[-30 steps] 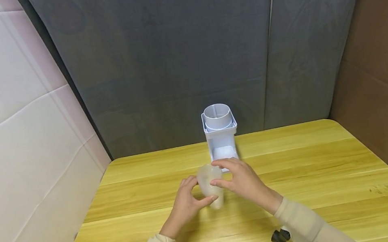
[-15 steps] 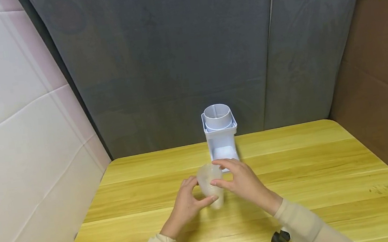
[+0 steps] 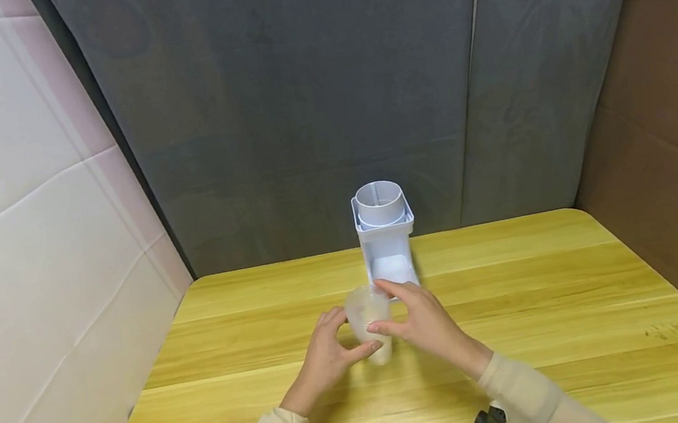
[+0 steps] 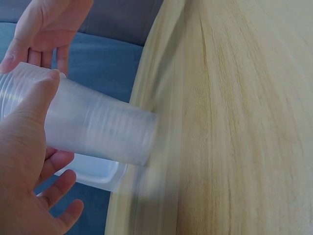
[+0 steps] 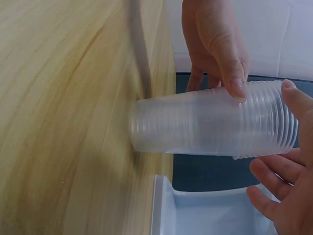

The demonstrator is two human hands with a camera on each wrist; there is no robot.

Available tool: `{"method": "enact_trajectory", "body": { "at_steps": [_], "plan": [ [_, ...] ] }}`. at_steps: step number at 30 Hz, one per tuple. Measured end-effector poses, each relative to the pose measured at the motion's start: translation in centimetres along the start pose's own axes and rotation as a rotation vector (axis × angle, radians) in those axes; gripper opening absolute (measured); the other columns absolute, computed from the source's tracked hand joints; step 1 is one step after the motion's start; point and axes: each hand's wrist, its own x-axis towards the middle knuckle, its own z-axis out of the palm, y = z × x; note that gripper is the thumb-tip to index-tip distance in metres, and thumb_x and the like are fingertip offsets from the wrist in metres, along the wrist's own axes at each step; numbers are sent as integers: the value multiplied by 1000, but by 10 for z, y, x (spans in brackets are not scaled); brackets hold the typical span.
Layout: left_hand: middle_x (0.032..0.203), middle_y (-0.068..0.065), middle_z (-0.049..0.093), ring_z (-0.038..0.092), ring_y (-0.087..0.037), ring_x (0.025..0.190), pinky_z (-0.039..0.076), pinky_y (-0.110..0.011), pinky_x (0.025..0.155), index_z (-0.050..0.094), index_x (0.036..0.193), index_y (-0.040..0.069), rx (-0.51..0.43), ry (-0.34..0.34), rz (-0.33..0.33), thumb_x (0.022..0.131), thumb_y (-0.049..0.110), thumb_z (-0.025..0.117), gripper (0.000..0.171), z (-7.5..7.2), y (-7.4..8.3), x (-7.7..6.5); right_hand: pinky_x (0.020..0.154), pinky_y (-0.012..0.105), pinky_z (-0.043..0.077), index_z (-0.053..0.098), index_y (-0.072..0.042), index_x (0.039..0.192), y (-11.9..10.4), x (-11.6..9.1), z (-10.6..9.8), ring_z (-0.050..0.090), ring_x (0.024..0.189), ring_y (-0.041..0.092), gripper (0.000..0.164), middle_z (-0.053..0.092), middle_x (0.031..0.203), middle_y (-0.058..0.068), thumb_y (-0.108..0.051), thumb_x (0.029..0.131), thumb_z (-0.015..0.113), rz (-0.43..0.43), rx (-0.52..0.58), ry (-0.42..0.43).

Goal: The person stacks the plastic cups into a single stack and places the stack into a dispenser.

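Observation:
A stack of nested clear plastic cups [image 3: 357,315] stands upright near the middle of the table, rims up. My left hand [image 3: 325,349] holds it from the left, with the thumb across the near side. On the other side, my right hand [image 3: 427,318] has its thumb and fingers around the stack at the rims. The ridged rims of the plastic cups [image 5: 210,122] show between the right thumb and fingers in the right wrist view. Just behind the stack is a white plastic cup dispenser [image 3: 385,235] with a round tube on top; the right hand covers part of its base.
The wooden table [image 3: 550,298] stretches out on both sides of the hands. A dark grey curtain [image 3: 299,102] closes off the back, with a white panel [image 3: 24,210] at left and a brown one [image 3: 662,126] at right.
My right hand has shifted slightly at the rims, its thumb a little lower and its index fingertip slightly to the right. My left hand and the stack have barely moved.

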Motion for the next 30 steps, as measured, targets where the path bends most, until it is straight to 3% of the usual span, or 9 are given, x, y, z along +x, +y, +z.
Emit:
{"method": "enact_trajectory", "body": {
  "at_steps": [14, 18, 23, 30],
  "plan": [
    [124, 2, 68, 56, -21, 119, 46, -50, 102, 67, 123, 20, -23, -17, -25, 73, 41, 86, 58, 0, 10, 6, 96, 47, 53, 59, -14, 135, 1, 1, -5, 64, 114, 27, 67, 67, 128, 9, -36, 77, 84, 27, -14, 23],
    [128, 2, 66, 55, -24, 123, 44, -54, 105, 65, 126, 22, -39, -21, -39, 73, 42, 86, 60, 0, 17, 13, 95, 47, 54, 60, -12, 134, 2, 4, -12, 65, 113, 27, 67, 69, 124, 10, -36, 77, 84, 1, -38, 53],
    [123, 2, 68, 56, -21, 117, 45, -52, 104, 67, 124, 21, -59, -22, -34, 73, 39, 86, 57, 0, 22, 23, 93, 48, 54, 61, -11, 133, 1, 10, -21, 66, 111, 28, 67, 70, 122, 10, -35, 75, 85, -10, -42, 87],
    [126, 0, 66, 55, -23, 118, 45, -56, 104, 65, 125, 20, -111, -46, -29, 74, 36, 86, 57, -3, 31, 41, 91, 48, 55, 60, -9, 134, -2, 21, -36, 65, 113, 31, 69, 68, 127, 13, -37, 77, 84, -14, -45, 98]
  ]
}}
